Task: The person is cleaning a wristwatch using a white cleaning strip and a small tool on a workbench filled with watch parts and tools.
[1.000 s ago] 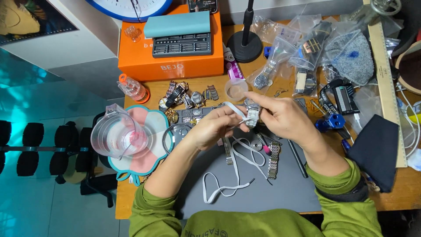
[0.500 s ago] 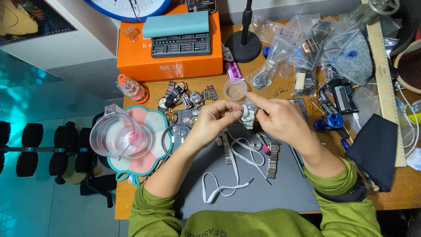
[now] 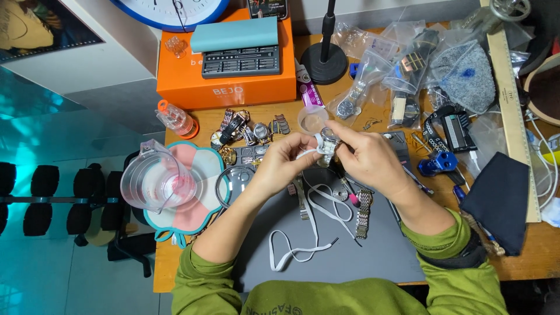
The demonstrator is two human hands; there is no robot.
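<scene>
Open room: bare grey mat [image 3: 385, 251] toward near edge, right of white lace [image 3: 303, 245].
Mid-mat clutter: lace loops, two metal watch bands [image 3: 363, 213].
Left side: clear measuring jug [image 3: 156, 182] on flower-shaped tray [image 3: 201, 157], blocking.
Far side: heap of watches [image 3: 245, 131], orange box [image 3: 227, 87], lamp base [image 3: 324, 61].
Right side: plastic bags [image 3: 396, 58], blue tool [image 3: 437, 164], dark cloth [image 3: 499, 201], wooden ruler [image 3: 513, 111]; crowded.

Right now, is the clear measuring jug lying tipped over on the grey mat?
No, the clear measuring jug stands upright on a pink flower-shaped coaster, left of the grey mat.
</scene>
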